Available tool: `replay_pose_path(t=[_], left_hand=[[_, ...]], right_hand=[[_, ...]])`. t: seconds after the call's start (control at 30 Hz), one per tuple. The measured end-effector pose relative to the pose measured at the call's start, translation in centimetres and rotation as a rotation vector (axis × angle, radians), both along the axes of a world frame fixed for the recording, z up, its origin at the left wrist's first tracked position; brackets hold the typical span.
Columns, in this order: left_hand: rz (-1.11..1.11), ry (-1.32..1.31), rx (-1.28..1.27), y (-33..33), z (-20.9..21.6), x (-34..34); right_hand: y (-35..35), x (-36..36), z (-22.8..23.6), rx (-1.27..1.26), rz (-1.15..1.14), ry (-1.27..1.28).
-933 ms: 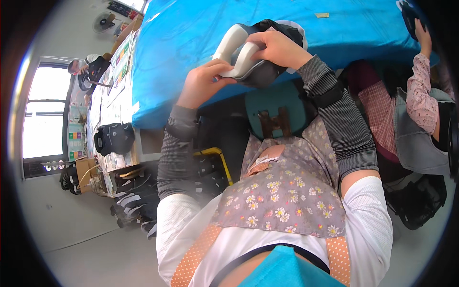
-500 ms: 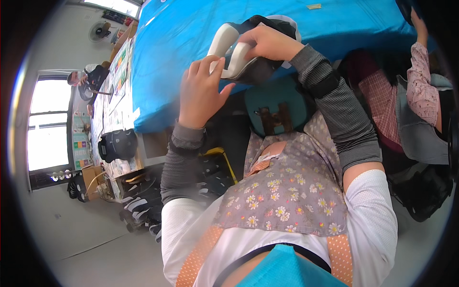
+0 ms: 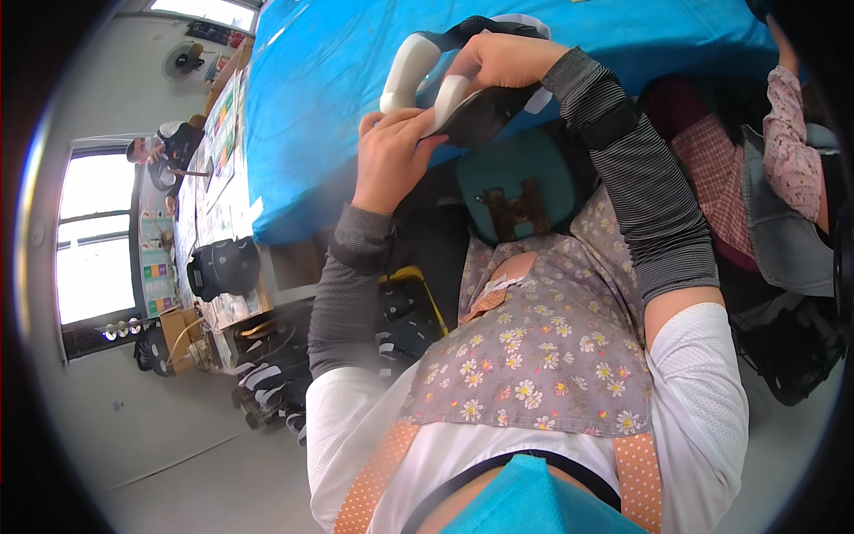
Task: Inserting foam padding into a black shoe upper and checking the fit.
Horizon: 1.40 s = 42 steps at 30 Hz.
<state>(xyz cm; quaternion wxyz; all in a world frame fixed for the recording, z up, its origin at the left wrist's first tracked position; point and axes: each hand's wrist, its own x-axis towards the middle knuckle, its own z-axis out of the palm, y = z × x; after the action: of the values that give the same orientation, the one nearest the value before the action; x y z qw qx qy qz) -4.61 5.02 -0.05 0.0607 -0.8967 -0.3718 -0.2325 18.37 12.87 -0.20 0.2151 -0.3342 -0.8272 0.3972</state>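
Black and white, a curved padded piece [image 3: 485, 116] hangs between the fingers of both hands at the table's near edge, the left hand [image 3: 390, 165] with its fingers clamped on the near end of the white band, the right hand [image 3: 509, 62] with its fingers curled onto that band, some tips hidden. Blue sheeting [image 3: 320, 116] spreads beyond the fingertips; a teal rounded panel [image 3: 516, 191] sits below them, toward the apron [image 3: 534, 356].

a fan [image 3: 182, 60], a bright window [image 3: 98, 240] (dark-framed), a cardboard box [image 3: 180, 331].
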Motion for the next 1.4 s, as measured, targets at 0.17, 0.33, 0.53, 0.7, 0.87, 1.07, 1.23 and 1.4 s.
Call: replay_pose_path(t=[0.17,0.33,0.53,0.7,0.87,1.07,1.23,1.4], left_hand=[[0.040,0.121,-0.128,-0.3,1.0,-0.1],[0.002,0.014,-0.083,-2.3,2.5,2.2],[0.123,-0.137,0.042,-0.5,-1.1,3.7],[0.130,-0.212,0.045,-0.3,-1.5,3.9],[0.218,-0.193,-0.085,-0.5,-1.3,3.9],[0.136,-0.302,-0.057,-0.9,-1.1,4.2],[0.249,-0.095,-0.290,-0.2,1.4,6.3],[0.177,-0.103,-0.107,1.8,-1.3,6.3]], right_hand=[[0.1,0.0,-0.3,-0.017,0.018,0.013],[-0.1,0.3,-0.7,0.040,-0.002,0.105],[0.3,0.4,-0.9,0.015,-0.012,0.097],[0.5,0.7,-1.4,0.084,0.029,0.066],[0.8,1.4,-1.7,0.027,0.089,0.103],[0.7,0.7,-2.7,-0.156,0.073,0.358],[0.7,0.9,-2.7,-0.155,0.029,0.362],[1.6,0.9,-3.4,-0.177,0.062,0.447]])
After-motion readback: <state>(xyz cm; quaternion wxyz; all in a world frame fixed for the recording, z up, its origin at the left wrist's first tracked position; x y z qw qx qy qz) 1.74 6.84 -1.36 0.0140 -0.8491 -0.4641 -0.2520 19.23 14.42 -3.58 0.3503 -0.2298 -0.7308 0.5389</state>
